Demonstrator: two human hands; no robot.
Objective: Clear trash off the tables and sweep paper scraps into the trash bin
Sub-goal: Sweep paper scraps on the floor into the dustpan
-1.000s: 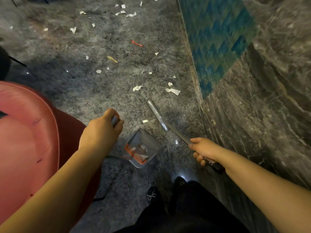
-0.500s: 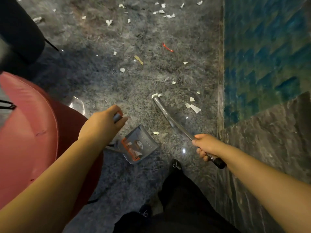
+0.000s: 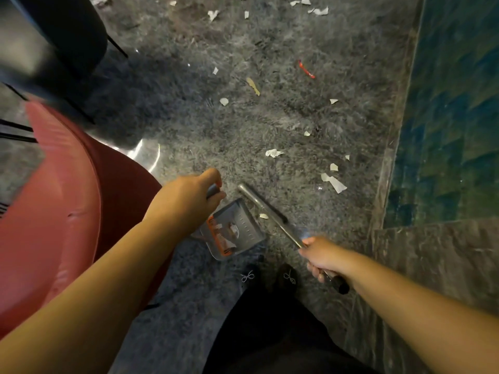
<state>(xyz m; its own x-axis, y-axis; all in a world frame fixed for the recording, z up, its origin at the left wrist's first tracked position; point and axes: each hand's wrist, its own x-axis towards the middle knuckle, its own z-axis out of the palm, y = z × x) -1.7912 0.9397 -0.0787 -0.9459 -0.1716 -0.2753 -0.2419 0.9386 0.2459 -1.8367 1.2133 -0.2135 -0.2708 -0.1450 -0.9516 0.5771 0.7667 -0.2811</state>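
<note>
My left hand (image 3: 189, 202) grips the upright handle of a grey dustpan (image 3: 237, 233) that sits on the marbled floor in front of my feet, with paper bits and an orange strip inside. My right hand (image 3: 322, 256) grips the metal broom handle (image 3: 266, 209), which slants up-left across the pan's right edge; the broom head is not visible. One white scrap (image 3: 263, 216) lies beside the handle. Several white paper scraps (image 3: 333, 182) dot the floor ahead, along with a red wrapper piece (image 3: 306, 69) and a tan scrap (image 3: 253, 86).
A red round seat (image 3: 54, 211) crowds the left side, with a dark chair or bin (image 3: 67, 28) behind it. A dark stone wall with a blue patterned panel (image 3: 453, 117) runs along the right. My black shoes (image 3: 270, 278) stand just behind the dustpan.
The view has swung left and back, so the wall shifted right. The broom tip has drawn in from the scraps toward the dustpan. Both hands keep their grips.
</note>
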